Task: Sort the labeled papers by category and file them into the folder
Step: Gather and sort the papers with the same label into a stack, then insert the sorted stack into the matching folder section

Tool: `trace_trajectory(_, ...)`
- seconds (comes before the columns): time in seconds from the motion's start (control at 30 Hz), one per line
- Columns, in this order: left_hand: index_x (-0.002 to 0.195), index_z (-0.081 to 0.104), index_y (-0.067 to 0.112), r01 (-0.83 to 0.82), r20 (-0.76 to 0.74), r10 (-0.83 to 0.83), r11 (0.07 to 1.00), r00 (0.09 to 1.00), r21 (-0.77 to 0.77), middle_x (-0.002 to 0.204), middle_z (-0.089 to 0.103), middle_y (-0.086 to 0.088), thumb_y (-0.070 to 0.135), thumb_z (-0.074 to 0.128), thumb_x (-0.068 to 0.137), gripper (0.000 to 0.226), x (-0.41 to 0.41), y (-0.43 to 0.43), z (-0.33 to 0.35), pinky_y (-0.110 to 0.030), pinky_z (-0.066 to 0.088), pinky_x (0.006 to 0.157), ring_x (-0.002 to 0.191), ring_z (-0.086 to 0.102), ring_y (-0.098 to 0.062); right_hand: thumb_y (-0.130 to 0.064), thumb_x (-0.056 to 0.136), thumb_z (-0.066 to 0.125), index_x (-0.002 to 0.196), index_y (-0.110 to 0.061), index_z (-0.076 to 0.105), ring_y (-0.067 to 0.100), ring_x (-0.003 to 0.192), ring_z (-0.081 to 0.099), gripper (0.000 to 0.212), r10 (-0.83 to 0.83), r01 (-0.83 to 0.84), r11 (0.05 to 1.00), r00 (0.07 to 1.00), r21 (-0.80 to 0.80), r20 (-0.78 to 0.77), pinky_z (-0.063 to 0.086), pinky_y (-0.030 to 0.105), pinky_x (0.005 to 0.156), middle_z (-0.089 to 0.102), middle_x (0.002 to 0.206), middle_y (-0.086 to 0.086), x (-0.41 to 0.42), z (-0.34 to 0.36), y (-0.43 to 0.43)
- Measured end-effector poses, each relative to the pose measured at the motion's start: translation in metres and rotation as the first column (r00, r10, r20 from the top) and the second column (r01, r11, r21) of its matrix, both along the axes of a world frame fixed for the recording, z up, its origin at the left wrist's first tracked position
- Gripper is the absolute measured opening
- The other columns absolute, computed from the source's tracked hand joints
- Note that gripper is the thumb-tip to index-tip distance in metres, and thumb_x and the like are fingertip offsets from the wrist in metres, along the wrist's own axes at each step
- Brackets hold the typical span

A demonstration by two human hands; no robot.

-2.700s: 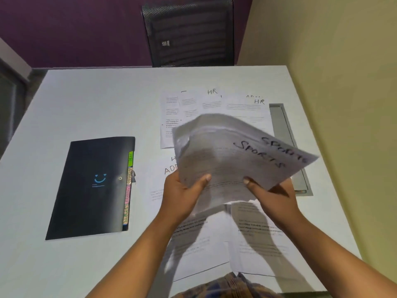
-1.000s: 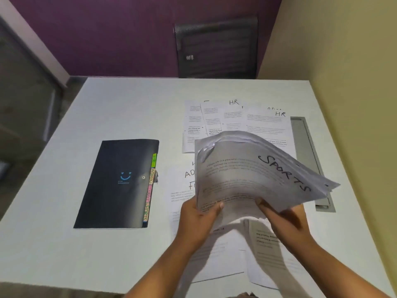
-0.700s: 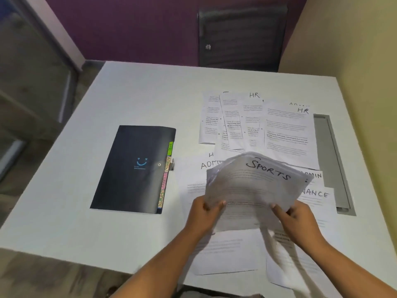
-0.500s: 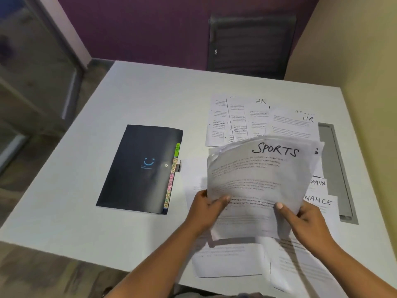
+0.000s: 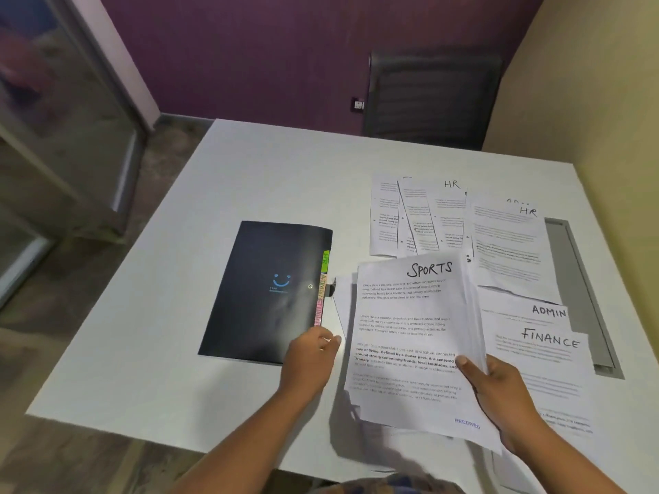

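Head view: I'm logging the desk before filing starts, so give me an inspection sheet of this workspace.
Surface: white table, papers on its right half.
Job's things: dark folder closed, coloured tabs at its right edge; SPORTS stack held above the table; HR sheets at the back; ADMIN sheet and FINANCE sheet overlapping at right.
Clutter: nothing seen.
Hands: left hand at the folder's near right corner, grip unclear; right hand grips the SPORTS stack's lower right edge.
Cables: nothing seen; grey slot in the table at right.
Surroundings: dark chair, purple wall, glass partition at left.
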State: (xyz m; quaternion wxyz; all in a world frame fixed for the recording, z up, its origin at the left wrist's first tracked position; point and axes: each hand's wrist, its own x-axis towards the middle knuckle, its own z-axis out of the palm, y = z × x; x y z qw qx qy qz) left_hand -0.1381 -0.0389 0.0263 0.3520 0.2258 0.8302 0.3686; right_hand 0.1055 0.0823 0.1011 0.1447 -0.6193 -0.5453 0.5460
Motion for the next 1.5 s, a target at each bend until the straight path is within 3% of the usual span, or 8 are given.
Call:
trace_trajectory(0.13,0.103,0.057,0.024,0.14,-0.471,-0.283,0.939,0.836,-0.315,0.11,0.06,0.003,0.049,0.066,0.083,0.033,-0.027,-0.02,-0.023,-0.037,0.055,0.081,0.102,0.062,-0.023,-0.021,0.096,0.062,0.089,-0.009,0.072,0.016,0.064,0.073,0.017,-0.051,0.051,0.999,0.999,-0.004,-0.003,0.051,0.028,0.056,0.077,0.071,-0.002,-0.003,-0.005,-0.013)
trace_trajectory(0.27,0.149,0.027,0.014,0.117,-0.466,-0.422,0.826,0.778,-0.552,0.161,0.016,-0.02,0.068,0.067,0.073,0.101,-0.039,-0.016,-0.035,-0.047,0.029,0.116,0.149,0.015,-0.04,-0.018,0.096,0.062,0.088,-0.008,0.072,0.012,0.059,0.072,0.016,-0.091,0.091,0.996,0.996,-0.017,-0.008,0.049,0.026,0.052,0.076,0.068,-0.003,-0.001,-0.009,-0.018)
trace_trajectory(0.43,0.155,0.0,0.017,0.099,-0.365,-0.418,0.759,0.832,-0.643,0.162,-0.015,-0.02,0.058,0.064,0.081,0.106,-0.04,-0.005,-0.036,-0.066,0.027,0.11,0.149,-0.007,-0.047,-0.022,0.094,0.064,0.09,-0.008,0.073,0.026,0.069,0.073,0.017,-0.101,0.102,0.995,0.995,-0.022,0.015,0.051,0.03,0.059,0.077,0.072,0.002,0.008,-0.013,-0.009)
trace_trajectory(0.6,0.156,-0.008,0.026,0.111,-0.409,-0.512,0.715,0.755,-0.69,0.162,-0.016,-0.022,0.017,0.068,0.09,0.101,-0.04,-0.004,-0.033,-0.054,0.047,0.102,0.148,0.012,-0.049,-0.022,0.094,0.065,0.099,-0.007,0.071,0.031,0.079,0.073,0.018,-0.165,0.166,0.984,0.986,-0.064,0.01,0.057,0.043,0.078,0.077,0.085,0.01,0.016,-0.018,0.007)
trace_trajectory(0.87,0.15,0.025,0.016,0.204,-0.338,-0.667,0.596,0.664,-0.777,0.164,0.004,-0.019,0.018,0.064,0.094,0.068,-0.062,0.002,0.034,-0.04,0.054,0.089,0.138,0.04,-0.035,-0.021,0.094,0.064,0.104,-0.006,0.069,0.029,0.077,0.071,0.019,-0.188,0.186,0.98,0.982,-0.072,-0.018,0.055,0.035,0.068,0.075,0.086,0.008,0.02,-0.006,0.032)
trace_trajectory(1.03,0.151,0.028,0.009,0.091,-0.503,-0.558,0.724,0.66,-0.684,0.166,0.012,-0.004,0.028,0.046,0.1,0.057,-0.071,-0.004,0.073,-0.038,0.054,0.086,0.12,0.058,-0.025,-0.02,0.096,0.062,0.107,-0.005,0.067,0.021,0.075,0.064,0.02,-0.168,0.168,0.986,0.985,-0.019,-0.048,0.047,0.027,0.063,0.068,0.085,0.004,0.009,0.009,0.045)
trace_trajectory(1.23,0.156,0.006,0.013,0.011,-0.628,-0.476,0.802,0.615,-0.597,0.166,-0.005,0.003,0.073,0.055,0.081,0.108,-0.061,-0.019,0.092,-0.037,0.052,0.09,0.139,0.042,-0.02,-0.019,0.096,0.062,0.106,-0.005,0.067,0.023,0.076,0.066,0.018,-0.148,0.148,0.989,0.986,-0.002,-0.075,0.05,0.035,0.073,0.069,0.085,0.006,0.0,0.014,0.051)
trace_trajectory(1.5,0.156,0.004,0.01,0.092,-0.635,-0.507,0.817,0.583,-0.569,0.166,-0.007,0.0,0.038,0.06,0.095,0.088,-0.056,-0.026,0.059,-0.032,0.058,0.083,0.14,0.04,-0.016,-0.019,0.096,0.062,0.11,-0.003,0.068,0.025,0.077,0.067,0.023,-0.143,0.142,0.99,0.988,-0.016,-0.057,0.051,0.032,0.069,0.071,0.09,0.01,0.001,0.014,0.047)
